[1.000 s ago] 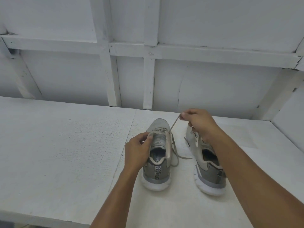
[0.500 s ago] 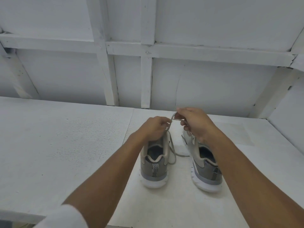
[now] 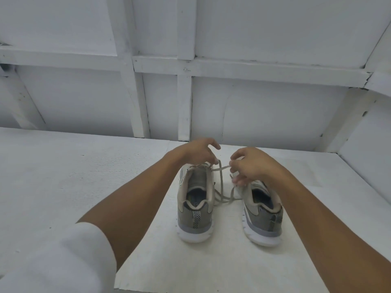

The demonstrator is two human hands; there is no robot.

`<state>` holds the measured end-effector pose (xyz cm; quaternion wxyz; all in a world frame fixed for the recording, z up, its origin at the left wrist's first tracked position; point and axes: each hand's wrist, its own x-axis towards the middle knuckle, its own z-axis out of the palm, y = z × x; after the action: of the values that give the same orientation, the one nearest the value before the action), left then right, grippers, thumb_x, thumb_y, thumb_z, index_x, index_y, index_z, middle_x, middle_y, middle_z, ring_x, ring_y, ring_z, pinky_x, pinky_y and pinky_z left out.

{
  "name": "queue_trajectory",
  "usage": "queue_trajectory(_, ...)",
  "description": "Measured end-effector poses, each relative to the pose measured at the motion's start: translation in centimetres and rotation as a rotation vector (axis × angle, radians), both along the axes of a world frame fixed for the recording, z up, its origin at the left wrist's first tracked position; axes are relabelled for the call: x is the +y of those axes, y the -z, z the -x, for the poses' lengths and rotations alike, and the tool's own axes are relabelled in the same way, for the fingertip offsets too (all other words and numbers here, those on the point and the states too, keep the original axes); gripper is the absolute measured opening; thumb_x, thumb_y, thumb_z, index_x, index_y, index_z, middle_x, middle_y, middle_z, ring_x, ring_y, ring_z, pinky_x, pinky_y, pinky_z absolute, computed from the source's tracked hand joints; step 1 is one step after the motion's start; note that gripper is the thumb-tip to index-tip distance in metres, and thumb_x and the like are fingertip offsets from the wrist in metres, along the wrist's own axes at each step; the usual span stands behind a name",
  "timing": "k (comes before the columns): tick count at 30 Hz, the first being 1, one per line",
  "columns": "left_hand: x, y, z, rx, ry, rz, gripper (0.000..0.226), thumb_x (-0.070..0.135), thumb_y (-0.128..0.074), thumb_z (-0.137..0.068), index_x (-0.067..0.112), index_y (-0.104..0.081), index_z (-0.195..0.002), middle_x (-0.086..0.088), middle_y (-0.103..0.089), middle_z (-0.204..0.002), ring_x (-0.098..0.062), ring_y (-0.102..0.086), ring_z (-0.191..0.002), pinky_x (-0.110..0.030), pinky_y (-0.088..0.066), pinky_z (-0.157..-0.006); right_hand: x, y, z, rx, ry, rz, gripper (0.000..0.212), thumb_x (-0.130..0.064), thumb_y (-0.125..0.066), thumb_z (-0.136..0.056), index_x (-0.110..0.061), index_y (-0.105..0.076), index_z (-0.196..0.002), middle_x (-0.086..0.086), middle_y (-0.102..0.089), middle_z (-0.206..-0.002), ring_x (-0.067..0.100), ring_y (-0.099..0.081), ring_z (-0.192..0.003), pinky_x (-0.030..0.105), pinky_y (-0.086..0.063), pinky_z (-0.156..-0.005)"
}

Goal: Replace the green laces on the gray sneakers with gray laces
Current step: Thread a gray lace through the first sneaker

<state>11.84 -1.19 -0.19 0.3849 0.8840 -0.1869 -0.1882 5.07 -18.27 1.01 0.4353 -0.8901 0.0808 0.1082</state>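
Two gray sneakers stand heels toward me on the white table (image 3: 84, 176). The left sneaker (image 3: 195, 208) carries a gray lace (image 3: 221, 182) whose ends cross in the gap between the shoes and trail down onto the table. My left hand (image 3: 197, 152) hovers over this shoe's tongue, fingers curled on the lace at its top. My right hand (image 3: 248, 166) pinches the other lace end over the toe of the right sneaker (image 3: 262, 218). No green lace is in view.
A white wall with raised wooden battens (image 3: 184, 102) stands close behind the table. A side panel (image 3: 364, 166) closes off the right end. White sleeve cloth (image 3: 63, 261) fills the lower left corner.
My left hand moved from the shoe's collar up to the lace top. My right hand drew away to the right, and the lace ends now cross between the two hands.
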Motion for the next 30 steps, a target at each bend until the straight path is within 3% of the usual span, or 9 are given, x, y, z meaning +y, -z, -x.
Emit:
queue_trajectory(3,0.3,-0.9,0.2,0.052,0.004,0.133,0.045,0.012,-0.070,-0.086,0.017,-0.051,-0.127,0.004,-0.073,-0.092,-0.012,-0.064,-0.096,-0.031,-0.046,-0.085,-0.1,-0.1,-0.6,-0.034,0.006,0.068,0.034,-0.015,-0.051,-0.096,-0.014,-0.049,-0.129,0.008,-0.069,-0.098,0.017,-0.070,-0.058,0.023,-0.051,-0.050)
queue_trajectory(9,-0.6,-3.8,1.2,-0.010,0.063,0.277,0.041,0.009,-0.067,-0.087,0.015,-0.053,-0.125,-0.001,-0.067,-0.090,-0.014,-0.060,-0.085,-0.030,-0.044,-0.078,0.0,0.0,-1.5,-0.027,-0.091,0.043,0.023,-0.036,-0.060,-0.092,-0.031,-0.058,-0.115,-0.001,-0.070,-0.086,0.011,-0.054,-0.055,0.022,-0.041,-0.051)
queue_trajectory(14,-1.2,-6.4,2.4,-0.107,0.116,0.299,0.042,0.009,-0.069,-0.086,0.017,-0.054,-0.124,-0.007,-0.072,-0.093,-0.013,-0.060,-0.082,-0.032,-0.044,-0.078,0.3,0.3,-2.6,-0.030,-0.060,0.023,0.028,-0.036,-0.050,-0.097,-0.018,-0.071,-0.096,-0.001,-0.066,-0.077,0.012,-0.046,-0.054,0.021,-0.033,-0.045)
queue_trajectory(18,-0.9,-7.7,3.4,-0.201,0.132,0.265,0.038,0.012,-0.067,-0.087,0.018,-0.057,-0.123,0.002,-0.075,-0.091,-0.007,-0.063,-0.082,-0.029,-0.044,-0.079,0.2,-0.3,-3.4,-0.006,-0.123,0.178,0.027,-0.036,-0.053,-0.095,-0.019,-0.072,-0.088,-0.005,-0.069,-0.081,0.010,-0.051,-0.063,0.023,-0.038,-0.055)
queue_trajectory(22,-0.2,-7.9,4.9,-0.232,0.193,0.234,0.033,0.012,-0.067,-0.088,0.016,-0.059,-0.120,0.000,-0.075,-0.091,-0.012,-0.069,-0.092,-0.036,-0.050,-0.096,-0.7,-1.4,-4.0,-0.051,-0.186,0.175,0.010,-0.021,-0.063,-0.091,-0.022,-0.069,-0.083,-0.008,-0.066,-0.083,0.009,-0.053,-0.076,0.024,-0.041,-0.063)
queue_trajectory(25,0.4,-7.3,6.3,-0.247,0.225,0.180,0.031,0.015,-0.068,-0.088,0.017,-0.061,-0.119,0.004,-0.075,-0.090,-0.012,-0.069,-0.091,-0.039,-0.050,-0.095,-1.3,-1.7,-4.4,-0.090,-0.177,0.155,0.019,-0.002,-0.057,-0.086,-0.017,-0.070,-0.089,-0.002,-0.067,-0.092,0.016,-0.058,-0.086,0.028,-0.047,-0.070)
queue_trajectory(27,0.6,-6.7,7.3,-0.240,0.231,0.170,0.029,0.017,-0.068,-0.088,0.019,-0.062,-0.117,0.008,-0.075,-0.091,-0.009,-0.068,-0.092,-0.036,-0.051,-0.094,-1.5,-1.8,-4.9,-0.109,-0.128,0.065,0.028,0.003,-0.049,-0.084,-0.013,-0.071,-0.091,0.002,-0.069,-0.094,0.020,-0.063,-0.086,0.033,-0.054,-0.073)
queue_trajectory(30,1.0,-5.3,8.2,-0.180,0.197,0.162,0.031,0.022,-0.070,-0.088,0.022,-0.060,-0.117,0.009,-0.075,-0.095,-0.005,-0.068,-0.092,-0.021,-0.051,-0.085,-0.9,-2.2,-5.2,-0.121,0.078,-0.390,0.022,0.001,-0.045,-0.091,0.001,-0.065,-0.101,0.015,-0.066,-0.094,0.025,-0.066,-0.077,0.031,-0.056,-0.065)
